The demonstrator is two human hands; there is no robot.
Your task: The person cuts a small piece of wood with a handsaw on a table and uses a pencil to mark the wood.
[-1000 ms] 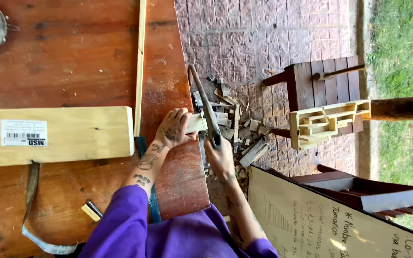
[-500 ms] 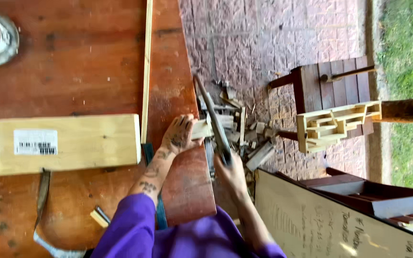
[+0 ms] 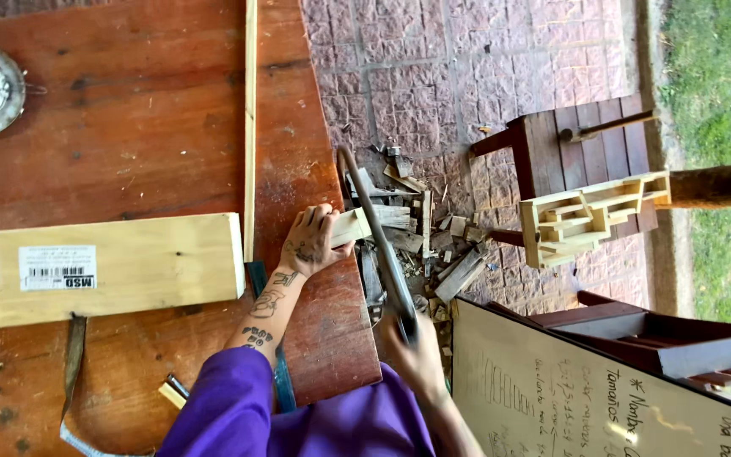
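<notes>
Left hand [image 3: 313,244] presses a pale wood strip [image 3: 357,225] to the table [image 3: 129,127] edge, fingers wrapped over it; just right, the hacksaw [image 3: 378,245] crosses the strip, right hand [image 3: 412,351] clenched on its handle; strip uncut, offcuts [image 3: 442,254] below.

Purple sleeve [image 3: 230,406], reddish-brown table [image 3: 129,110]

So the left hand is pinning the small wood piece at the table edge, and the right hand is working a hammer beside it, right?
Not quite. The head view shows the right hand gripping a hand saw, not a hammer. The rest holds: the left hand pins the small wood piece at the edge of the table.
</notes>
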